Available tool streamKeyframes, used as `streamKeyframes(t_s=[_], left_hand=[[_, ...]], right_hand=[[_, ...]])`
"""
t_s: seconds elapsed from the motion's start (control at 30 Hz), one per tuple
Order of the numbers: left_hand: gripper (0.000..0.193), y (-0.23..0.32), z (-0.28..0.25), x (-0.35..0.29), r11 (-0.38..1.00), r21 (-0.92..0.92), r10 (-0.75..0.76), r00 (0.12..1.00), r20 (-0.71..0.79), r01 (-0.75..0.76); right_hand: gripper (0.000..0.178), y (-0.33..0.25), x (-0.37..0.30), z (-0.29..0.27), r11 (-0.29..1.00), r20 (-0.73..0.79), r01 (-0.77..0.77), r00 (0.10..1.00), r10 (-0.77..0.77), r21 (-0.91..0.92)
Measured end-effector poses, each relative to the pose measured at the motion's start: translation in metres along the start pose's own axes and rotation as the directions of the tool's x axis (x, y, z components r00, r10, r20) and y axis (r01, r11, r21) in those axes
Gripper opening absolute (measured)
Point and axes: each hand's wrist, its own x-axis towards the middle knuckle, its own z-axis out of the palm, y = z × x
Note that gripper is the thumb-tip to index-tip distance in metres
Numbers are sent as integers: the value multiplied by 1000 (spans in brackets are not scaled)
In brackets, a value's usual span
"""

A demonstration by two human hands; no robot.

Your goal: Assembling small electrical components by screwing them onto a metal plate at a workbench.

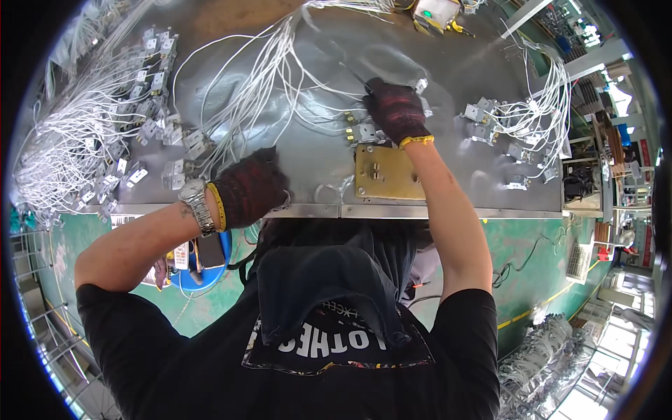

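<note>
My right hand (395,108), in a dark red-and-black knit glove with a yellow cuff, is closed on a screwdriver (355,74). Its thin shaft points to the far left; the handle is mostly hidden. Just below this hand lie small metal connector blocks (363,133) with white wires, against the far edge of a brass-coloured fixture plate (387,180). Near the bench's front edge, my left hand (250,189), gloved alike, is curled with its fingers bent. Whatever lies inside it is hidden. White wires (269,77) run across the metal bench between my hands.
A large heap of wired metal parts (77,150) covers the bench's left side. Another wired bunch (535,108) lies at the right. A device with a green light (428,14) stands at the far edge. Below the metal bench edge (448,212), a blue tub (210,276) sits at left.
</note>
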Motion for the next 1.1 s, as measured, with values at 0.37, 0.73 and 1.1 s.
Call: streamKeyframes(t_s=[0.37,0.73,1.1], left_hand=[[44,0,-18,27,996,-11,93,996,14,-93],[55,-2,-27,92,958,-147,-277,921,-275,245],[34,-19,-23,147,897,-166,-430,895,-117,409]], right_hand=[[28,20,-12,10,996,-119,13,993,-2,92],[27,-41,-77,-10,933,-451,317,867,-212,171],[21,-44,-95,-12,835,-509,246,859,46,491]])
